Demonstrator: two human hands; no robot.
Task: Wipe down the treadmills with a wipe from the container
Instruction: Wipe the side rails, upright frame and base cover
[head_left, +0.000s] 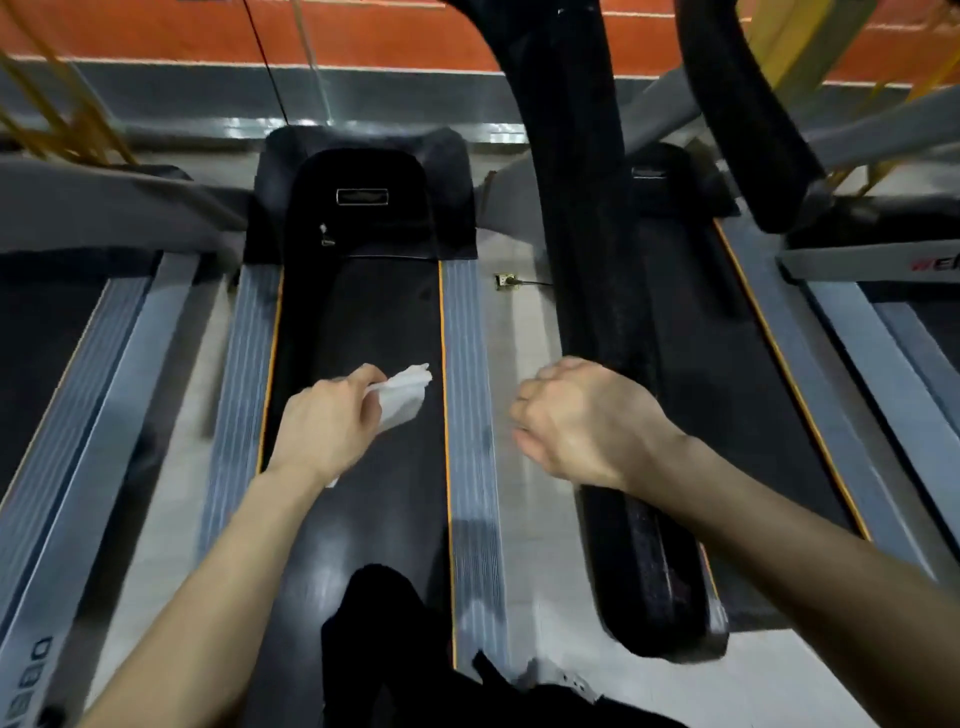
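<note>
You are looking down at four treadmills (363, 322) lying side by side, though blur is making the outer ones hard to count. One long black handrail (587, 208) is crossing over the right belt and hiding part of it. Your left hand (327, 421) is pinching the one white wipe (402, 397) over the middle belt. Your right hand (576, 421) is curling its fingers on the handrail; I cannot tell if it is gripping. One small socket (502, 281) is sitting on the floor.

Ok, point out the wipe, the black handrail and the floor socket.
wipe (402, 397), head view, middle of the white sheet.
black handrail (649, 571), head view, its near lower end.
floor socket (503, 281), head view, its brass plate.
</note>
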